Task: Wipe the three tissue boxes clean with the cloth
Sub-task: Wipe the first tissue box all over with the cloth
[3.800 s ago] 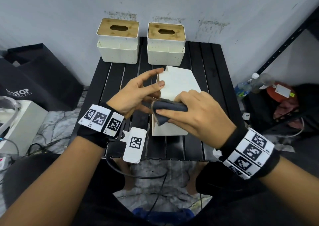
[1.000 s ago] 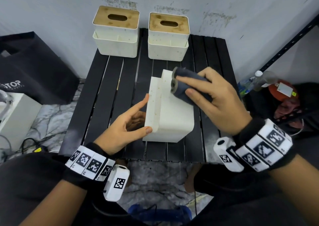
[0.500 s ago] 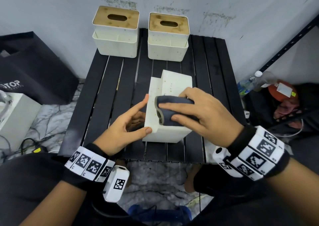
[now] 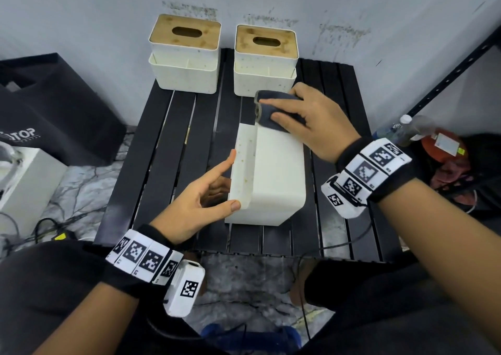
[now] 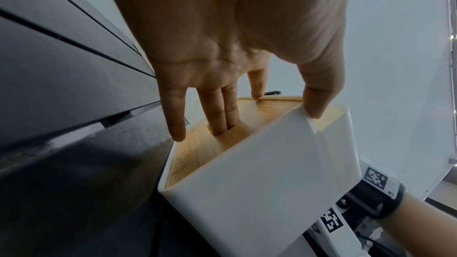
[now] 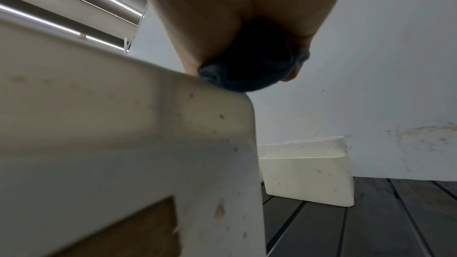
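A white tissue box [image 4: 273, 175] lies on its side in the middle of the black slatted table [image 4: 162, 151], its speckled wall [image 6: 123, 144] facing up. My left hand [image 4: 222, 184] holds its left end: thumb on the near corner, index finger along the top edge, two fingers [image 5: 222, 116] poking into the slot of the wooden lid [image 5: 197, 149]. At the box's far end my right hand [image 4: 287, 105] grips a folded dark grey cloth [image 4: 267, 113] that touches the far top corner [image 6: 247, 69]. Two more boxes [image 4: 184, 56] [image 4: 265, 62] stand upright at the back.
The wall rises right behind the back boxes. A black bag [image 4: 54, 105] and a white case [image 4: 27, 175] sit on the floor at left. At right are a black shelf post [image 4: 447, 75], a bottle [image 4: 401, 129] and a red item [image 4: 442, 146].
Over the last second the right hand slid the cloth along the box's top toward me and then back to the far end. The left hand has stayed in place.
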